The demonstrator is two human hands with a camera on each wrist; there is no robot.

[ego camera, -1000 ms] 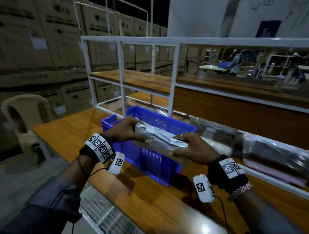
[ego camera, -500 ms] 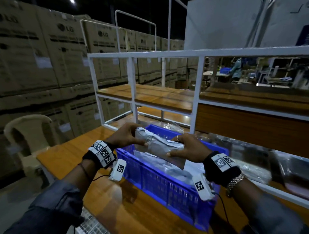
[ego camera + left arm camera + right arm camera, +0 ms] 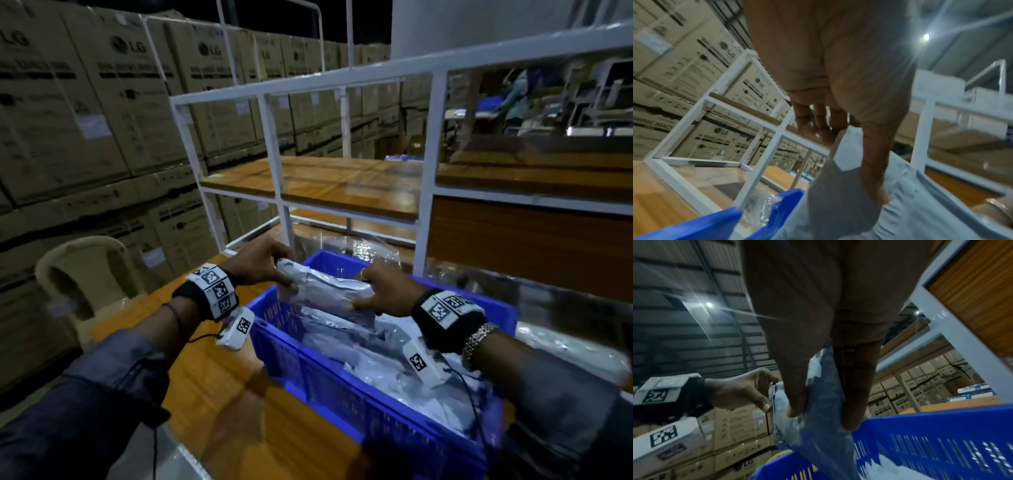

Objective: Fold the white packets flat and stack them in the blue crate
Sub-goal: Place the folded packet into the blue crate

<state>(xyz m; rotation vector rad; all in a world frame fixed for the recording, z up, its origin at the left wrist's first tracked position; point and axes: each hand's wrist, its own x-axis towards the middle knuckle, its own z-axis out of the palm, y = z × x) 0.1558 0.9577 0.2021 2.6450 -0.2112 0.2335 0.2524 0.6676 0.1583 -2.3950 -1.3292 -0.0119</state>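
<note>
A folded white packet (image 3: 325, 291) hangs just above the far left end of the blue crate (image 3: 308, 373), held at both ends. My left hand (image 3: 263, 263) grips its left end, thumb on the near face (image 3: 875, 170) and fingers behind. My right hand (image 3: 383, 291) pinches its right end between thumb and fingers (image 3: 797, 394). The packet (image 3: 818, 426) droops toward the crate's inside (image 3: 920, 443). Several flat white packets (image 3: 376, 349) lie stacked inside the crate.
The crate sits on a wooden table (image 3: 219, 387). A white metal rack (image 3: 428, 178) with wooden shelves stands right behind it, with clear plastic wrap (image 3: 370, 246) at its foot. A plastic chair (image 3: 82, 274) and stacked cardboard boxes (image 3: 102, 120) are at the left.
Both hands carried the packet from in front of the crate to over its far left end and lowered it toward the stack. The head view has moved closer and tilted.
</note>
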